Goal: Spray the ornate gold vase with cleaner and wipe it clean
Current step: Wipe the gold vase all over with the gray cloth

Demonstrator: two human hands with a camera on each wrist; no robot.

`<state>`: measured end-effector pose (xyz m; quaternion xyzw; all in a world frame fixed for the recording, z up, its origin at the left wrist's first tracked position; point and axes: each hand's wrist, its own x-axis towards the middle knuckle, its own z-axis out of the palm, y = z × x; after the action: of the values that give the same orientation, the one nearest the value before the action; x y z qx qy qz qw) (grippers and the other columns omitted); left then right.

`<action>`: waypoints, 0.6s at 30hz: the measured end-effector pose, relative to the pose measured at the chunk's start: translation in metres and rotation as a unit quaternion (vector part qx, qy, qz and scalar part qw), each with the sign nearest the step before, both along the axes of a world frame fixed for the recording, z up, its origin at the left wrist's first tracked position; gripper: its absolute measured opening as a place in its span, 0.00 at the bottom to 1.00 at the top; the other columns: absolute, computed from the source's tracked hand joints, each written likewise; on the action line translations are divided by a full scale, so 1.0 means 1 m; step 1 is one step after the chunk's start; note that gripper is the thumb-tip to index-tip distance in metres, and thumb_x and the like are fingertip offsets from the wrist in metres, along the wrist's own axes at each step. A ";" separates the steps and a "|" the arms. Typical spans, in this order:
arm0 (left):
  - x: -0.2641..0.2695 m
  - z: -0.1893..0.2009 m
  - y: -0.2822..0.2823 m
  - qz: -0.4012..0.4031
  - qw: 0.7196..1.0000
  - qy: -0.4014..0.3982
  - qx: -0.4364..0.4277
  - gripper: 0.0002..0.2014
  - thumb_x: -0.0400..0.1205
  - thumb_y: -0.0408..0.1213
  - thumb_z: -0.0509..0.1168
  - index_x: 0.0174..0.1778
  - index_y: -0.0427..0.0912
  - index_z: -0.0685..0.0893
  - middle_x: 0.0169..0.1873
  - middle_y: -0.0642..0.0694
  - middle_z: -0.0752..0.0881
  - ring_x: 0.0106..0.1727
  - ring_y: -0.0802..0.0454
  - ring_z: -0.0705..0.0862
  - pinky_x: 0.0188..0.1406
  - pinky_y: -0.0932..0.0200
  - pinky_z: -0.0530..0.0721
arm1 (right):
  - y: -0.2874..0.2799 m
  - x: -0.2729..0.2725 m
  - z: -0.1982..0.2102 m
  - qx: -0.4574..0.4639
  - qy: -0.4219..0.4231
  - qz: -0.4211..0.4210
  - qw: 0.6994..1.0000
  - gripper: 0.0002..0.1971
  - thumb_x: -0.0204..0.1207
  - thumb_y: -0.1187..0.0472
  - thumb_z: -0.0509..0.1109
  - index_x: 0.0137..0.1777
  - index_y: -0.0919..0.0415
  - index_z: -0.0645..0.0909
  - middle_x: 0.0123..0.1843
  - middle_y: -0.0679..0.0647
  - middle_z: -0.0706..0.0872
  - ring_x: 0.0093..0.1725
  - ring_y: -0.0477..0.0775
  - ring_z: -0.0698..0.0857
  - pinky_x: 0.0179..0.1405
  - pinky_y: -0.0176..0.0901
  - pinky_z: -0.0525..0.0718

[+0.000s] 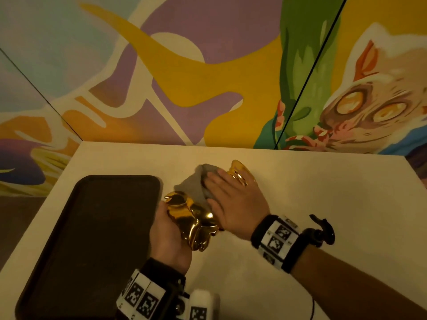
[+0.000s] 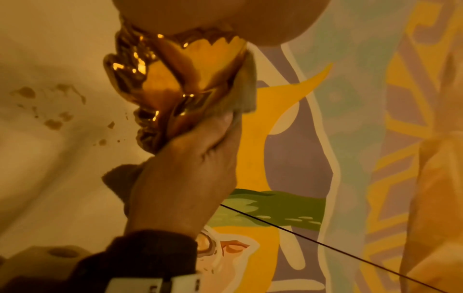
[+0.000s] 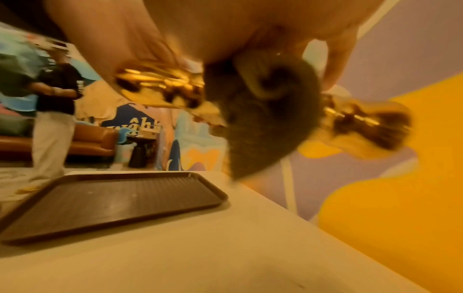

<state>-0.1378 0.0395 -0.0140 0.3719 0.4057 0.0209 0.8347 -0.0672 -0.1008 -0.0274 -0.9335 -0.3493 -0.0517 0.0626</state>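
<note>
we see left wrist (image 1: 159,280): black band, white blocks with black square markers, dark sleeve edge | right wrist (image 1: 277,239): black band, white marker blocks, black camera mount | thin black cable (image 1: 313,306) | forearms bare

Head cam looks down from above; 2 wrist cams sit close, all sharing vase (image 1: 194,218).

— Where can a hand pass?
— Along the table's (image 1: 323,185) right half and near edge.
— And what blocks?
— The dark tray (image 1: 97,227) fills the left side; the wall (image 1: 208,77) closes the far edge.
</note>
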 end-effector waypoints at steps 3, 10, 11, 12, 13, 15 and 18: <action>-0.007 0.000 0.007 0.007 1.000 0.006 0.014 0.19 0.86 0.55 0.54 0.55 0.50 0.86 0.53 0.44 0.90 0.56 0.43 0.86 0.49 0.44 0.83 | -0.026 0.025 0.004 -0.056 -0.018 -0.020 0.998 0.24 0.82 0.47 0.53 0.73 0.54 0.74 0.72 0.52 0.80 0.73 0.55 0.77 0.71 0.66 0.69; -0.016 0.016 0.023 0.006 0.999 0.003 0.051 0.17 0.87 0.53 0.54 0.59 0.50 0.84 0.52 0.44 0.88 0.55 0.43 0.84 0.46 0.45 0.81 | -0.067 0.031 -0.003 -0.097 -0.061 -0.018 0.993 0.16 0.75 0.56 0.61 0.57 0.61 0.83 0.63 0.58 0.87 0.74 0.63 0.75 0.69 0.64 0.71; -0.014 0.019 0.024 0.001 0.999 0.000 0.052 0.17 0.87 0.53 0.54 0.57 0.49 0.84 0.51 0.43 0.88 0.56 0.42 0.84 0.49 0.45 0.81 | -0.066 0.027 -0.006 -0.084 -0.057 -0.029 0.994 0.19 0.74 0.57 0.56 0.59 0.63 0.82 0.66 0.60 0.85 0.75 0.63 0.74 0.69 0.63 0.70; -0.013 0.022 0.022 0.000 0.998 -0.006 0.062 0.17 0.88 0.51 0.53 0.57 0.47 0.84 0.47 0.43 0.87 0.54 0.44 0.85 0.48 0.49 0.83 | -0.062 0.023 -0.005 -0.070 -0.060 -0.047 0.995 0.21 0.74 0.58 0.56 0.61 0.65 0.81 0.68 0.62 0.82 0.76 0.63 0.73 0.70 0.62 0.70; -0.013 0.024 0.021 -0.002 0.997 -0.019 0.072 0.18 0.89 0.48 0.52 0.57 0.39 0.82 0.42 0.43 0.85 0.48 0.49 0.86 0.41 0.57 0.85 | -0.060 0.021 -0.005 -0.055 -0.067 -0.063 0.994 0.20 0.73 0.61 0.59 0.63 0.66 0.80 0.71 0.63 0.80 0.76 0.62 0.73 0.70 0.62 0.71; -0.012 0.026 0.017 0.012 0.996 -0.025 0.089 0.15 0.90 0.42 0.50 0.50 0.37 0.79 0.35 0.46 0.79 0.31 0.62 0.84 0.24 0.72 0.82 | -0.055 0.015 -0.004 -0.029 -0.058 -0.074 0.995 0.24 0.71 0.64 0.65 0.69 0.65 0.75 0.74 0.63 0.77 0.77 0.61 0.72 0.70 0.62 0.73; -0.012 0.029 0.016 -0.012 0.994 -0.012 0.112 0.15 0.90 0.45 0.51 0.44 0.45 0.79 0.36 0.46 0.82 0.38 0.59 0.85 0.32 0.58 0.81 | -0.048 0.012 -0.002 -0.038 -0.035 -0.023 0.998 0.24 0.75 0.59 0.59 0.72 0.59 0.73 0.76 0.57 0.76 0.79 0.59 0.69 0.71 0.60 0.72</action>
<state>-0.1503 0.0553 0.0147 0.4680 0.3858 0.0606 0.7927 -0.0549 -0.1491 -0.0298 -0.9406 -0.3315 -0.0719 0.0136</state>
